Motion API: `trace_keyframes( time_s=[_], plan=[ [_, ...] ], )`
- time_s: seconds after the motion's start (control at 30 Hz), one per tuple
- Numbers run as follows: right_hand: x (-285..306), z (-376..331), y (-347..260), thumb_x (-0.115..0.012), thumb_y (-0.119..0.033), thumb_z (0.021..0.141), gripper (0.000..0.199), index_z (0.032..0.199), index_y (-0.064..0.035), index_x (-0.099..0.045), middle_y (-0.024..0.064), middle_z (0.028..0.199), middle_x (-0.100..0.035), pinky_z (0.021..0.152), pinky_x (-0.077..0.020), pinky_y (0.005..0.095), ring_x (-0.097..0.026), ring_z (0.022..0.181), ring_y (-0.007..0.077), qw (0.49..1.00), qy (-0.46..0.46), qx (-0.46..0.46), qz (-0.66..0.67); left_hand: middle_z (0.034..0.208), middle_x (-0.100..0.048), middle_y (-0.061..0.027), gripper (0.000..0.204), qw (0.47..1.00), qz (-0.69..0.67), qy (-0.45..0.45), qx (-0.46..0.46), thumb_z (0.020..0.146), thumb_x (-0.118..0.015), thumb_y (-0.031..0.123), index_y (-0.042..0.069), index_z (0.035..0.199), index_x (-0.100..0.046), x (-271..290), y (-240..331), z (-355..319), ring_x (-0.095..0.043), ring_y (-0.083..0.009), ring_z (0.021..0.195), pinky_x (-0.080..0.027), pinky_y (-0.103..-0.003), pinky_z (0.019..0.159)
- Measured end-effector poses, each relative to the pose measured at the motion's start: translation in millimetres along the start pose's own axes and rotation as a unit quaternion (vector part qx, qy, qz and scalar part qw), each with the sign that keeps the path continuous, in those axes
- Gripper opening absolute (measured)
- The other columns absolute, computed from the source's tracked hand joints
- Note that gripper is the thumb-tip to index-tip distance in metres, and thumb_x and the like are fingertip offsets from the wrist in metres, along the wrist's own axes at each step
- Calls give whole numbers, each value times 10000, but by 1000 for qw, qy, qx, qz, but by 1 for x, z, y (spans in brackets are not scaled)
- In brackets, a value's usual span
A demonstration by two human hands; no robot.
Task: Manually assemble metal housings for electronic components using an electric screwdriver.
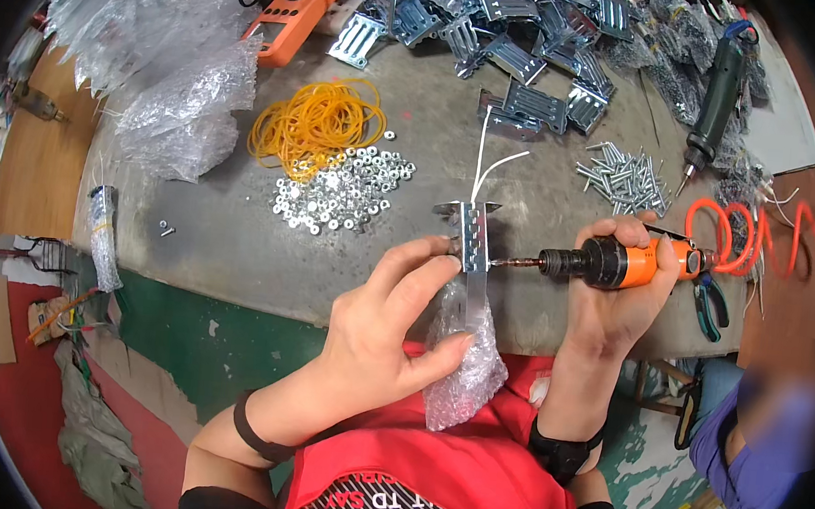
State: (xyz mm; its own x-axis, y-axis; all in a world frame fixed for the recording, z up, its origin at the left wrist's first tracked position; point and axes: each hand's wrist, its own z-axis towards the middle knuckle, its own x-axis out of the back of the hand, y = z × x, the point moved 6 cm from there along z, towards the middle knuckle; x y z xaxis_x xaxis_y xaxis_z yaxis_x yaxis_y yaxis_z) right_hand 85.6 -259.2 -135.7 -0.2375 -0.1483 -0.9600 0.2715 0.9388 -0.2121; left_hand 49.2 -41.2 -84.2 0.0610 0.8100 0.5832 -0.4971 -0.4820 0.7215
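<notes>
My left hand [390, 325] grips a perforated metal bracket [472, 250] upright at the table's near edge; its lower end is wrapped in clear bubble wrap [461, 369]. Two white wires stick up from the bracket's top. My right hand [620, 290] is shut on an orange and black electric screwdriver [608, 263] held level, its bit touching the bracket's right side. A pile of silver nuts [341, 192] and a heap of yellow rubber bands [314, 125] lie just beyond the bracket.
More metal brackets [502, 32] are heaped at the back of the grey table [237, 232]. Screws [624, 176], a green screwdriver [717, 87], pliers [710, 307], an orange coiled cable [754, 234], an orange device [292, 16] and plastic bags [173, 73] surround them. Another person [756, 445] sits at lower right.
</notes>
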Motion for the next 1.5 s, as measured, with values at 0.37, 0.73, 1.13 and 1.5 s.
trace_keyframes(
  time_s=[0.37,0.73,1.13,1.5],
  plan=[
    [-2,-1,3,-561,-209,866,235,1043,-81,-474,5,785,-472,836,-434,364,-504,755,137,1000,4,2,-13,1185,-547,-169,582,1000,17,0,2,669,-759,197,35,1176,-525,0,3,1,-646,-305,851,-547,-346,652],
    [1,1,1,-533,-251,893,404,1230,-29,-513,23,805,-492,841,-449,351,-510,770,139,998,-24,16,-47,1185,-535,-195,572,1000,20,9,-7,678,-744,202,-5,1166,-529,-1,2,1,-646,-309,803,-538,-357,658],
    [3,1,0,-538,-232,892,397,1230,-30,-489,33,842,-491,882,-454,359,-516,812,144,997,-23,22,-74,1153,-573,-194,590,1000,17,16,-18,705,-739,194,-4,1210,-506,5,-3,-4,-637,-339,923,-526,-376,738],
    [4,1,1,-509,-219,912,370,1228,-32,-469,41,852,-477,884,-452,373,-508,835,156,999,-28,9,-42,1148,-647,-131,561,957,284,59,-13,735,-623,-32,-19,1264,-436,38,-25,-21,-555,-322,1153,-402,-432,909]
  ],
)
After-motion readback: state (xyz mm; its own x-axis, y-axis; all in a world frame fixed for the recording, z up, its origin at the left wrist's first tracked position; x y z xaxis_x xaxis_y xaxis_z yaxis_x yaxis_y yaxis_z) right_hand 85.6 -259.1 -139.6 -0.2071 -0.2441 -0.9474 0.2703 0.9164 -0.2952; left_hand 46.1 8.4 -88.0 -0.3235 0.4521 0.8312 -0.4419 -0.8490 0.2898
